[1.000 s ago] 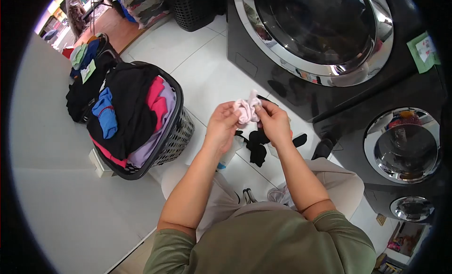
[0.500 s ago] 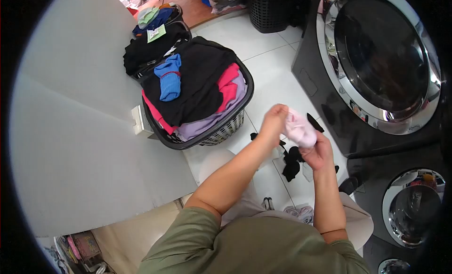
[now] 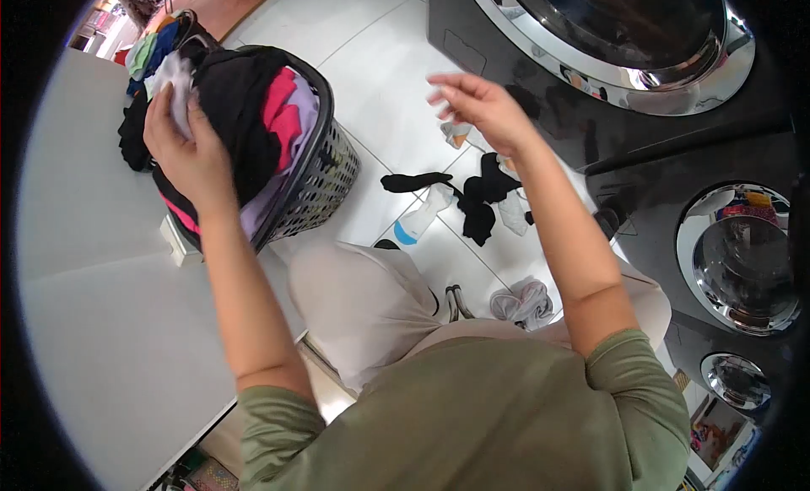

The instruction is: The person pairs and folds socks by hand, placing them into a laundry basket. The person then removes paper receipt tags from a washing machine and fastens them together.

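My left hand [image 3: 187, 153] is over the heaped laundry basket, its fingers closed about a pale, bundled sock [image 3: 175, 90]. The sock is blurred and partly hidden behind the fingers. Beneath it lies a black garment [image 3: 240, 107], with pink cloth [image 3: 283, 120] and lilac cloth showing at the side. Above the tiles near the washing machine, my right hand [image 3: 485, 111] holds nothing, its fingers apart and slightly bent. On the floor below that hand are several loose socks, among them a black sock [image 3: 413, 182] and a white sock with a blue end [image 3: 422, 217].
The dark plastic basket [image 3: 327, 166] stands against a pale panel [image 3: 110, 322]. Behind it is more piled clothing [image 3: 156, 52]. Front-loading machines [image 3: 582, 86] with chrome-ringed doors line the right side. A grey crumpled cloth [image 3: 525, 304] lies by my legs.
My hands have parted. The pale sock, held between both hands before, has moved left over the basket in my left hand. My right hand has let go, and the view has shifted.
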{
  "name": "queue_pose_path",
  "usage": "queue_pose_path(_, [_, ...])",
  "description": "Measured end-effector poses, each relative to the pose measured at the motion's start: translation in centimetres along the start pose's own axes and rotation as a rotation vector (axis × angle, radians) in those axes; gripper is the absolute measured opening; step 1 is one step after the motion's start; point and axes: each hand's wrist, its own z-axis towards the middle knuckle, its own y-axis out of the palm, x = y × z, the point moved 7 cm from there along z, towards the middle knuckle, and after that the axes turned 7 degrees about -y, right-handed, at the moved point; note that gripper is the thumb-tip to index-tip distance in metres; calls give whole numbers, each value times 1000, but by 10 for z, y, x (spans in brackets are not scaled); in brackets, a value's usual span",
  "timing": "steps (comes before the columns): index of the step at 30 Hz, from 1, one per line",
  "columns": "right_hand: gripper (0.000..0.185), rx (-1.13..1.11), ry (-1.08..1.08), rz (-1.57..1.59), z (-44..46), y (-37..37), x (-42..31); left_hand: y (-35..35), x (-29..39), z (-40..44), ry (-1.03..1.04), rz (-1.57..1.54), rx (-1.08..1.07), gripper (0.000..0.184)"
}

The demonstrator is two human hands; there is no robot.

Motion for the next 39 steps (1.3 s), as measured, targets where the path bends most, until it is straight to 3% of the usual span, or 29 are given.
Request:
queue_pose_path(2, [34, 166, 111, -359, -6, -35, 107, 62, -94, -30, -106, 147, -509, 41])
queue_pose_path(3, [33, 161, 168, -697, -14, -41, 170, 77, -102, -64, 39, 339, -524, 50])
queue_pose_path(4, [32, 75, 297, -725, -33, -24, 201, 86, -105, -98, 188, 526, -533, 60])
queue_pose_path(5, [35, -150, 389, -689, -41, -5, 240, 93, -110, -117, 163, 550, -583, 66])
queue_pose_path(6, [35, -189, 468, -837, -53, 9, 283, 100, -112, -127, 141, 570, -629, 73])
queue_pose_path(7, [33, -218, 555, -904, -64, 25, 278, 103, -107, -127, 155, 544, -651, 74])
queue_pose_path(10, [39, -141, 475, -1091, -82, 25, 357, 99, -112, -114, 93, 553, -686, 71])
queue_pose_path(12, [32, -9, 555, -901, -90, 16, 356, 87, -118, -92, 88, 275, -709, 60])
queue_pose_path(13, [29, 60, 597, -811, -98, 7, 352, 75, -100, -78, -68, 165, -751, 48])
queue_pose_path(14, [24, 3, 483, -808, -102, 1, 340, 55, -65, -66, -183, 346, -636, 39])
queue_pose_path(16, [18, -132, 246, -788, -113, -11, 311, 36, 27, -54, -81, 127, -354, 33])
queue_pose_path(17, [12, -27, 325, -899, -114, -38, 325, 46, 63, -66, -109, -117, -394, 30])
queue_pose_path(18, [13, 109, 172, -1042, -114, -62, 293, 57, 94, -76, -137, -361, -429, 27])
queue_pose_path(20, [54, 347, 126, -1313, -113, -114, 269, 89, 133, -125, 29, -387, -650, 23])
queue_pose_path(22, [77, 281, 332, -1402, -108, -152, 269, 121, 151, -174, -98, -414, -937, 21])
queue_pose_path(24, [67, 40, 497, -1394, -104, -171, 273, 146, 154, -204, -305, -477, -1207, 22])
queue_pose_path(27, [41, 113, 573, -1330, -96, -187, 287, 173, 132, -234, -419, -418, -1288, 25])
queue_pose_path(30, [20, 274, 360, -317, -91, -153, 252, 187, 112, -266, -737, -428, -1289, 32])
queue_pose_path(32, [21, 100, 200, -7, -81, -96, 204, 188, 111, -287, -1094, -560, -1282, 42])
queue_pose_path(34, [21, -140, 116, -129, -62, -53, 188, 181, 117, -290, -1475, -604, -1306, 41])
queue_pose_path(37, [21, -82, 137, 98, -20, -32, 181, 194, 90, -281, -1401, -749, -1173, 29])
queue_pose_path(39, [30, 142, 113, -200, 26, -52, 239, 194, 85, -265, -1377, -771, -1066, 23])
